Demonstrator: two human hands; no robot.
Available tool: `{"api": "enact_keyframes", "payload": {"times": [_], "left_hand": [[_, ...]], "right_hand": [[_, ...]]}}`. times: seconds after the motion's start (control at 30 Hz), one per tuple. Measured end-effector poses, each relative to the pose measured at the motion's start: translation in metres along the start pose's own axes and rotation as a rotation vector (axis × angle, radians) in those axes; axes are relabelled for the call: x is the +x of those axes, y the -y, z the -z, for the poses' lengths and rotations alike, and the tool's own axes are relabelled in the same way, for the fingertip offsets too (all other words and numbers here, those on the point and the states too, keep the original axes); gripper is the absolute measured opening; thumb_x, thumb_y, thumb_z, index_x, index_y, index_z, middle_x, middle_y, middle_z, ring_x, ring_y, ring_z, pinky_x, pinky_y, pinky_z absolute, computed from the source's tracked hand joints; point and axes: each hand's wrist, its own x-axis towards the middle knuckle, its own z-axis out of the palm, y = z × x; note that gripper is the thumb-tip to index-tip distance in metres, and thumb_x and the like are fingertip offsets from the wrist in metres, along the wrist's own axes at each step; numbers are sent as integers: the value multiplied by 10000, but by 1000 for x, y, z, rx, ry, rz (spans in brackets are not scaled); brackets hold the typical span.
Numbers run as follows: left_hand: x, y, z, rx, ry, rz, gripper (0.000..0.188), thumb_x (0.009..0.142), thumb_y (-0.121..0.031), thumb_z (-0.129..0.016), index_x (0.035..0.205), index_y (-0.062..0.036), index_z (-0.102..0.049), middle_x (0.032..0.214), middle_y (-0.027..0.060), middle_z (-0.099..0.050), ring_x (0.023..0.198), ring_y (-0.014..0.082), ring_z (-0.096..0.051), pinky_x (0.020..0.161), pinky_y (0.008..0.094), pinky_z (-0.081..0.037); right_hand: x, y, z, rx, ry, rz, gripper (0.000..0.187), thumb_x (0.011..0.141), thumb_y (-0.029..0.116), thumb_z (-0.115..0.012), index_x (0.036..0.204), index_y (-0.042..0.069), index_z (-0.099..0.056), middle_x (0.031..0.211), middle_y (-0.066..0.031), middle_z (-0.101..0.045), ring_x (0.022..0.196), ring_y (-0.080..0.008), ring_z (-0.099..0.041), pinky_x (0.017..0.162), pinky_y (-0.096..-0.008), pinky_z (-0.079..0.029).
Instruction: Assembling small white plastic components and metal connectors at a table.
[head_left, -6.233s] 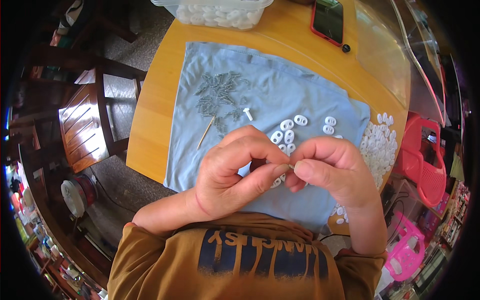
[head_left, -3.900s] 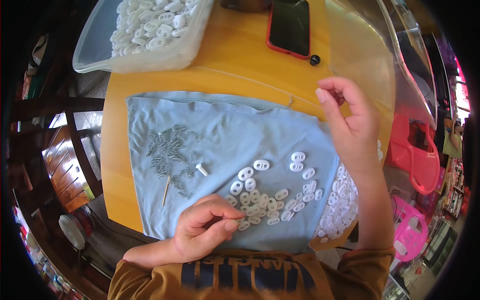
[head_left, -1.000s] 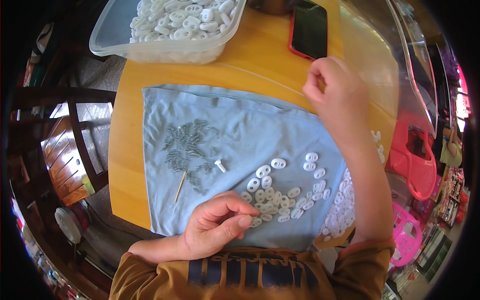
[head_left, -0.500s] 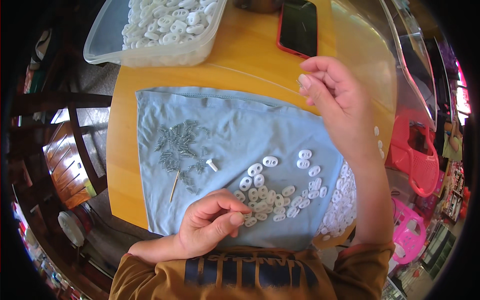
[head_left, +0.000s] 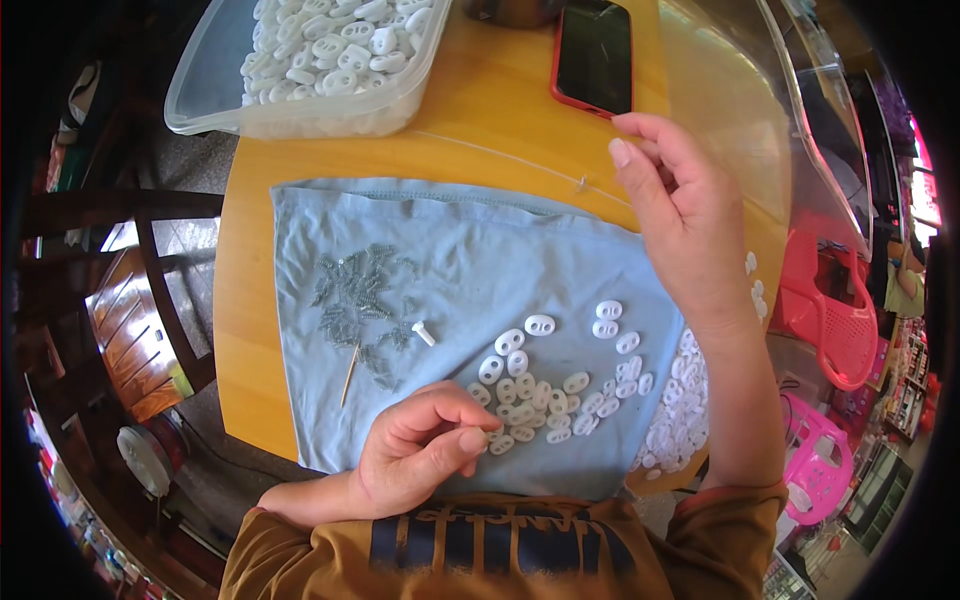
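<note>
Over the table's right side, my right hand (head_left: 690, 205) has its thumb and forefinger apart with nothing between them. A tiny metal piece (head_left: 582, 183), too small to make out, shows just left of its fingertips. My left hand (head_left: 425, 440) pinches at the near edge of the blue cloth (head_left: 460, 280); what its fingertips hold is hidden. Beside it lie several white oval two-hole pieces (head_left: 540, 395), like cord-lock bodies. Farther left on the cloth are a heap of small coil springs (head_left: 355, 290), a white plastic pin with a wider head (head_left: 424, 333) and a thin wooden stick (head_left: 349, 375).
A clear plastic tub (head_left: 390, 122) full of white pieces stands at the back left of the yellow table (head_left: 480, 150). A red-cased phone (head_left: 595, 60) lies behind my right hand. More white parts (head_left: 680, 420) are piled at the right edge. Red (head_left: 830, 320) and pink (head_left: 815, 460) plastic chairs stand beyond.
My right hand's fingertips have parted and drawn slightly right, away from the tiny metal piece they held. That piece is now lower and left of them. My left hand keeps its pinch.
</note>
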Motion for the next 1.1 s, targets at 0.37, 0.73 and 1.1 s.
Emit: {"api": "enact_keyframes", "payload": {"times": [0.37,0.73,1.1], "left_hand": [[-1,-1,1,-5,-12,-1,121,902,-30,-518,996,22,-574,895,60,-519,656,81,-527,604,203,-427],[-2,-1,3,-17,-3,-8,131,901,-22,-517,1008,20,-579,910,58,-523,663,76,-529,616,202,-427],[-2,-4,3,-48,9,34,145,909,-22,-505,1029,12,-580,914,45,-519,677,74,-520,617,200,-418]], "right_hand": [[-19,-5,2,-255,90,61,57,800,94,-613,820,45,-592,712,-100,-590,649,-270,-576,574,-359,-446],[2,-17,-6,-288,162,261,172,757,19,-624,929,15,-622,858,-94,-590,811,-286,-571,686,-367,-470],[4,-5,-19,-489,143,448,120,642,-30,-614,715,15,-531,764,-102,-556,729,-282,-558,602,-366,-470]]}}
